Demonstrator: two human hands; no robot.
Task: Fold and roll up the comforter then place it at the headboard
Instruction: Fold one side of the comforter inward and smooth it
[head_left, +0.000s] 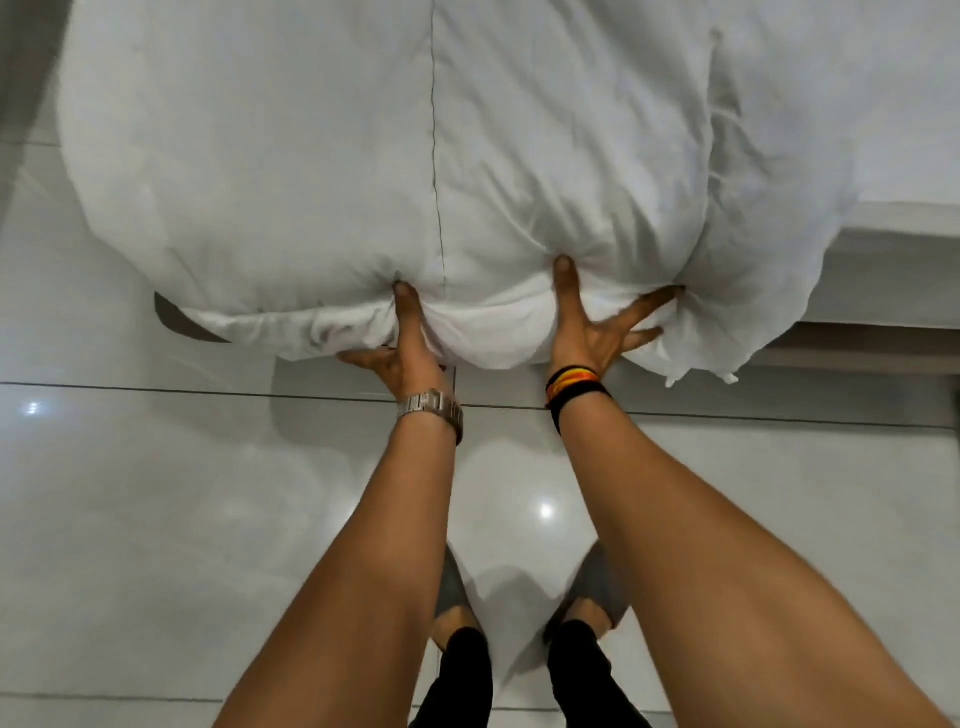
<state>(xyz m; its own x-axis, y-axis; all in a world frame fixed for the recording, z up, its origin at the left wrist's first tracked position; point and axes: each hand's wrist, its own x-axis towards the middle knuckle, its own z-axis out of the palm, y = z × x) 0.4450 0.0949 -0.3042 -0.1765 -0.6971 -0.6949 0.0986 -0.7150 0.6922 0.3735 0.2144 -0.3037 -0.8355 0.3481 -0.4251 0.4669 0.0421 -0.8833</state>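
Below, both hands clutch the white comforter (395, 156) at its near edge. It bulges up in a thick bundle, held over the tiled floor (156, 493) and reaching to the bed (909, 130) at the right. On the left hand (400, 358) the thumb digs into the fabric on top, fingers underneath, the grip clenched on the bundle. On the right hand (587, 338) the thumb presses on top and the spread fingers hook into the folds, grasping it too. A watch (431, 410) rings the left wrist; bands (574, 387) ring the right.
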